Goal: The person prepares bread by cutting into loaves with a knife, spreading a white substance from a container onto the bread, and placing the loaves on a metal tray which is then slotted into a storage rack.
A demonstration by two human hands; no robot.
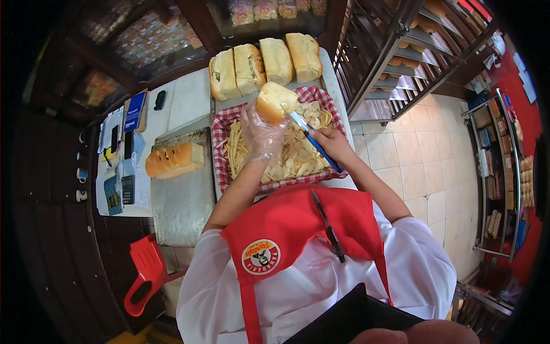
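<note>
My left hand, in a clear plastic glove, holds a loaf of bread above a basket lined with red-and-white checked cloth. In my bare right hand is a knife with a blue handle; its blade meets the lower right side of the loaf. Strips and thin pieces of bread trimmings fill the basket. Behind it, several trimmed loaves stand in a row. One crusted loaf lies on a metal tray to the left of the basket.
Phones, a calculator, a blue record book and papers lie on the table at left. A red plastic chair stands below it. At upper right is a tall tray rack with bread; a metal shelf cart stands far right.
</note>
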